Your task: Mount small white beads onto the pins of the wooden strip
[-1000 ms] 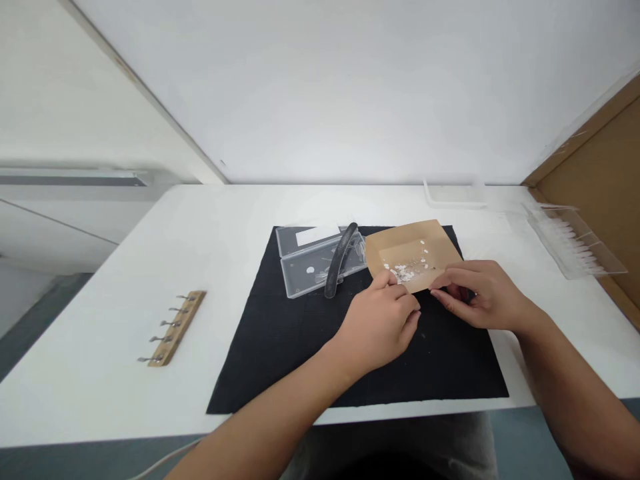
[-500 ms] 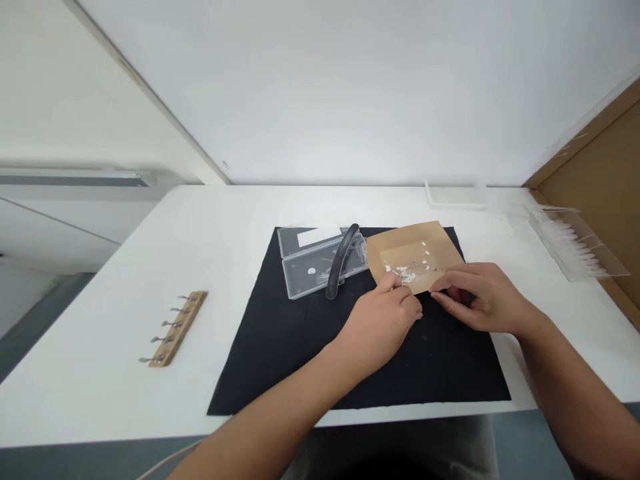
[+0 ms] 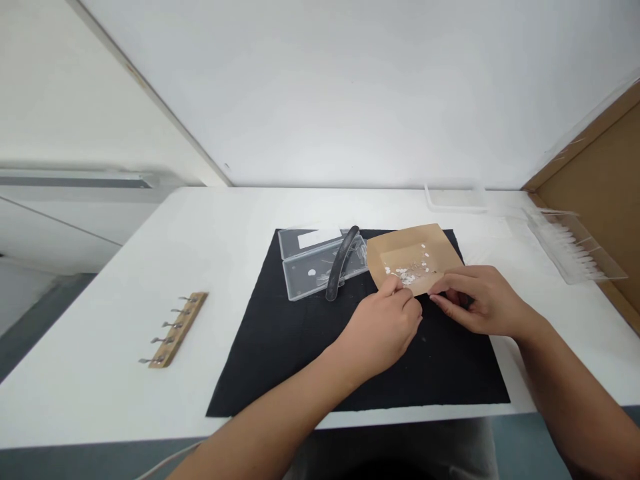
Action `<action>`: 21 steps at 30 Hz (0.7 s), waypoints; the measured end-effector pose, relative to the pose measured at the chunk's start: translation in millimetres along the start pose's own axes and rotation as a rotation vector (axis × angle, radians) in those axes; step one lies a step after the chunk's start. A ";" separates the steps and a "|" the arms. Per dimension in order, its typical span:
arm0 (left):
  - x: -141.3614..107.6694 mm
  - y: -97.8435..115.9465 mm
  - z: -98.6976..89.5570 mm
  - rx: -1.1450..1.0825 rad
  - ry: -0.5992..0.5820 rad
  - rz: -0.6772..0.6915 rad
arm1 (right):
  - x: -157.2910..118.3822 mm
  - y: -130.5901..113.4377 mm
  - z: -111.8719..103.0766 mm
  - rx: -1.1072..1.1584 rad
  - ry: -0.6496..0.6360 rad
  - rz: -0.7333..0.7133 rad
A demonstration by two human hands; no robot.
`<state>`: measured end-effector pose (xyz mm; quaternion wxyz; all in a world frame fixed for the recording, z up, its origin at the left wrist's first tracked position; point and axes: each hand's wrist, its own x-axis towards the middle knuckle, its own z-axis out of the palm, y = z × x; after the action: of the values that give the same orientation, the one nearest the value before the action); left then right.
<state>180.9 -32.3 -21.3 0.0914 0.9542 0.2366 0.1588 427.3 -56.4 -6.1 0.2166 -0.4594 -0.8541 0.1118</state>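
Note:
A brown paper sheet (image 3: 443, 247) lies at the back right of the black mat (image 3: 280, 353), with small white pieces (image 3: 407, 275) scattered on it. My left hand (image 3: 385, 327) is closed at the sheet's front left edge; what its fingers hold, if anything, is hidden. At the front right edge, my right hand (image 3: 475, 300) has thumb and forefinger pinched together at the paper's corner, and anything between them is too small to name. Left of the sheet is an open clear plastic case (image 3: 300, 283) with small items inside. A dark curved bar (image 3: 341, 263) rests across it.
A wooden strip with metal hooks (image 3: 180, 330) lies on the white table (image 3: 100, 347) at the left. At the right are a clear tray (image 3: 456, 200) and a clear rack of white pieces (image 3: 573, 247). A wooden panel (image 3: 600, 180) stands at the right edge.

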 end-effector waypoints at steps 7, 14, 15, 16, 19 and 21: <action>-0.9 -0.2 -0.6 -0.033 0.012 -0.037 | 0.2 -2.0 -0.7 0.008 -0.015 0.012; -1.2 -0.9 1.7 -0.021 0.011 -0.001 | 0.2 -1.0 0.3 0.009 -0.018 0.004; -1.4 -1.2 2.3 -0.024 0.013 0.013 | 0.3 -0.9 0.4 0.009 -0.017 0.003; -1.5 -1.4 2.8 -0.027 0.018 0.024 | 0.3 -0.9 0.3 0.009 -0.017 0.002; -1.6 -1.8 3.6 -0.031 0.046 0.029 | 0.5 -1.2 0.3 0.003 -0.017 0.000; -1.4 -1.7 3.6 -0.037 0.081 0.020 | 0.5 -1.3 0.7 0.001 -0.015 -0.002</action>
<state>180.2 -31.8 -25.5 0.0978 0.9475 0.2275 0.2025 425.8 -56.7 -6.1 0.2105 -0.4575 -0.8562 0.1154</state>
